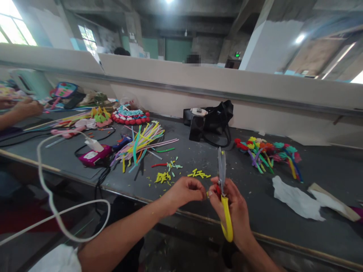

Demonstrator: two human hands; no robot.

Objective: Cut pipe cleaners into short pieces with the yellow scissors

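My right hand (234,207) is closed round yellow-handled scissors (222,181), whose blades point up and away over the dark table (198,151). My left hand (185,190) is pinched shut right beside it, fingertips meeting the right hand's at a tiny piece I cannot make out. Just beyond my hands lie small yellow cut bits (198,174) and more yellow and green scraps (164,175). A loose bundle of coloured pipe cleaners (141,145) lies to the left.
A black bag (211,121) stands against the back wall. Finished pipe-cleaner flowers (266,153) lie at right, with white paper (296,198) nearer. A pink glue gun (95,155) with cords sits at left. Another person's hand (24,109) works at far left.
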